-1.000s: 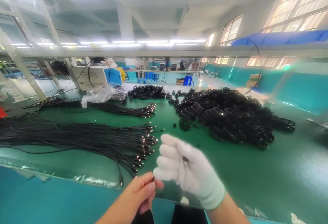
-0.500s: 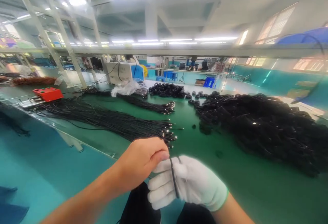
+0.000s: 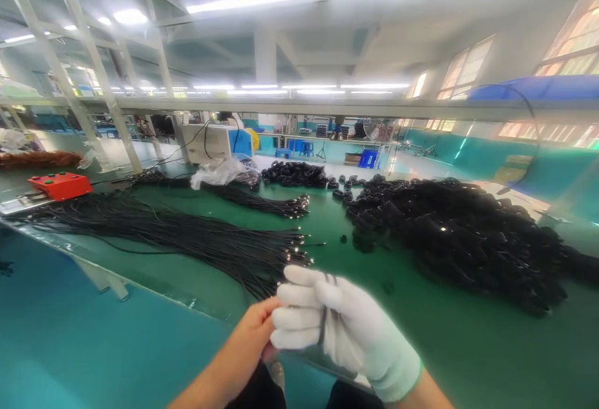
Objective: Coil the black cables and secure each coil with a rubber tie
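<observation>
My right hand [image 3: 346,328] wears a white knit glove with a green cuff. A thin black cable [image 3: 323,325] runs across its palm under the bent thumb, and dark strands also cross near the base of the index finger. My bare left hand [image 3: 259,328] is closed just left of the gloved fingertips, partly hidden behind them; the cable between its fingers is out of sight. Beyond both hands, a long bundle of black cables [image 3: 201,237] with shiny metal ends lies on the green bench top [image 3: 421,359].
A large heap of coiled black cables [image 3: 458,234] covers the right of the bench, with a smaller coil pile [image 3: 294,173] farther back. A red control box [image 3: 60,186] stands left. Behind are a clear plastic bag [image 3: 218,173], a white-and-blue machine [image 3: 210,141] and a shelf rail [image 3: 299,107].
My left hand has gone from above the gloved palm down and left, behind the gloved fingertips. The gloved fingers have risen slightly. The view has shifted right.
</observation>
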`<state>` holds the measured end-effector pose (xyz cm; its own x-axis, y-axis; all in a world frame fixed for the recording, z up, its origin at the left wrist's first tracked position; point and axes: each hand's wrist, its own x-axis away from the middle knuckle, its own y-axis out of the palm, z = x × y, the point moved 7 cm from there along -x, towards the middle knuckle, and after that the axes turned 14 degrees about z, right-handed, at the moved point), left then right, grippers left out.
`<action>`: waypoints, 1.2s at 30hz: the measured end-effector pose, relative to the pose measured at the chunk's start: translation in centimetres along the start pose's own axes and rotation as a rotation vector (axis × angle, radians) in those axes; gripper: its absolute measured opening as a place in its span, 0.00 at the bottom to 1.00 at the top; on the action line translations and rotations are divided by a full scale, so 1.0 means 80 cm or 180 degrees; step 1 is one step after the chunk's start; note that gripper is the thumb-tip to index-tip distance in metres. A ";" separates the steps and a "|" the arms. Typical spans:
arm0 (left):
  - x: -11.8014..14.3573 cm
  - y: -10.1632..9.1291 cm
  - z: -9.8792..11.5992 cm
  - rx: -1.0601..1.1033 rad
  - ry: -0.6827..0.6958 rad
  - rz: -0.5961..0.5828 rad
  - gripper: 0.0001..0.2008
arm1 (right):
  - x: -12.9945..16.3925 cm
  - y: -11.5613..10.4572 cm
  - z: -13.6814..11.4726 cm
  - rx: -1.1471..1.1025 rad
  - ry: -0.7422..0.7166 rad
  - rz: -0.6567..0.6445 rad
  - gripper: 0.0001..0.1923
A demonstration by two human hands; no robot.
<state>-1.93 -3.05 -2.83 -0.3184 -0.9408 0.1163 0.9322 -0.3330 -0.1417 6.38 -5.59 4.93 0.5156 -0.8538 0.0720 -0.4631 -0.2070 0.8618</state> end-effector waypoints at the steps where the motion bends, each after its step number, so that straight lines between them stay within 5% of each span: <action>1: 0.009 0.004 -0.016 -0.0304 0.0120 0.0080 0.16 | -0.002 -0.004 -0.011 -0.0012 -0.0156 0.0082 0.14; 4: 0.045 0.008 -0.015 -0.1713 0.1197 0.0526 0.14 | -0.007 -0.018 -0.028 0.0135 -0.0522 0.0316 0.12; 8: 0.078 0.003 0.075 -0.2943 0.2662 0.0810 0.13 | -0.009 -0.032 -0.001 0.0654 -0.0367 0.0394 0.09; 10: 0.069 -0.013 0.126 -0.2820 0.2757 0.0793 0.09 | -0.005 -0.031 0.027 0.0833 0.0047 0.0149 0.17; 13: 0.034 -0.033 0.162 -0.2344 0.2291 0.0390 0.03 | 0.004 -0.020 0.056 0.0839 0.0582 -0.0197 0.24; 16: 0.005 -0.041 0.143 -0.1322 0.1604 0.0082 0.01 | 0.005 -0.006 0.062 0.0731 0.0735 -0.0203 0.24; 20: -0.009 -0.036 0.047 -0.0058 0.0404 0.0172 0.09 | -0.001 0.008 0.050 0.0499 0.0451 -0.0133 0.19; 23: 0.004 -0.025 -0.022 0.0070 0.0054 0.0285 0.19 | -0.005 0.005 0.024 0.0210 -0.0056 0.0018 0.16; 25: 0.018 -0.020 -0.045 -0.0260 0.0183 0.0397 0.22 | -0.006 -0.001 0.003 0.0118 -0.0400 0.0149 0.15; 28: 0.045 -0.015 -0.032 -0.1308 0.0884 0.0589 0.18 | -0.007 -0.011 -0.021 0.0236 -0.0753 0.0374 0.14; 31: 0.069 -0.003 0.012 -0.2331 0.1691 0.0630 0.14 | -0.007 -0.023 -0.027 0.0487 -0.0914 0.0618 0.11; 36: 0.064 -0.011 0.093 -0.2627 0.2087 0.0747 0.13 | 0.004 -0.047 0.016 0.0909 -0.0232 0.0770 0.11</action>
<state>-3.11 -7.09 5.21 -0.4055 -0.7557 -0.5143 0.6562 0.1510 -0.7393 7.40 -5.70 1.06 0.3190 -0.9238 0.2115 -0.7527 -0.1114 0.6489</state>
